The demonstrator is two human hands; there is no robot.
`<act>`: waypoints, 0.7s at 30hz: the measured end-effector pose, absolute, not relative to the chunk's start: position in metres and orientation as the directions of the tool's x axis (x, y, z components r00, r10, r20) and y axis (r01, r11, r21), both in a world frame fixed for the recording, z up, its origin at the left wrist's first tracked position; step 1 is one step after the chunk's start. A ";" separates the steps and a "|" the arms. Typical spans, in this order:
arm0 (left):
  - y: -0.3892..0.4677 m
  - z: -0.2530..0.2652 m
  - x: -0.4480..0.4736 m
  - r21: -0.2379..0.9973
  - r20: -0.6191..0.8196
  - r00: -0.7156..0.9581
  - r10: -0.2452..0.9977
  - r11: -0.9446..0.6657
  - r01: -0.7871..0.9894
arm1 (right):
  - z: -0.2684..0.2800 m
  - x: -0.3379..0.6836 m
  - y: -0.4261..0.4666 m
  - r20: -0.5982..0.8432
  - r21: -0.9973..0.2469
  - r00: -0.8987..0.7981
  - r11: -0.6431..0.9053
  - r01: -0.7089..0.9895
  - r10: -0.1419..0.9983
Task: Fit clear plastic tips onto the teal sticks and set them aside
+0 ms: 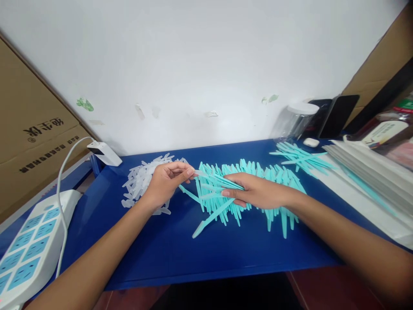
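Observation:
My right hand (256, 189) is closed round a small bundle of teal eyebrow razors (222, 181), their tips fanned out to the left. Some of these tips look covered by translucent caps. Thumb and fingers of my left hand (167, 178) pinch a translucent cap (200, 173) at the end of one razor in the bundle. Whether the cap is fully on cannot be made out. Beneath my left hand spreads a heap of loose translucent caps (137, 183). A wide pile of teal razors (284, 185) lies under and around my right hand.
Another bunch of teal razors (303, 157) lies at the back right, near a clear jar (297, 120), a phone (338, 116) and a stack of pale sleeves (368, 181). On the left are a power strip (35, 241), a white device (105, 153) and a cardboard box (35, 129).

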State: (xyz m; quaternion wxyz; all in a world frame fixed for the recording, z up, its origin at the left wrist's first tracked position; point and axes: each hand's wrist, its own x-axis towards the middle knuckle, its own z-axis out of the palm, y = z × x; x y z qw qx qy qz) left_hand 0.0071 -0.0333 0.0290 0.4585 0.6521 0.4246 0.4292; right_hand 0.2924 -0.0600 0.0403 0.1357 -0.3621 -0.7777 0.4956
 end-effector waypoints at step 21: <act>-0.034 0.038 0.003 0.941 0.217 0.255 0.942 -0.271 0.201 | 0.045 0.293 -0.061 -0.206 -0.864 -0.670 0.189 0.467 0.713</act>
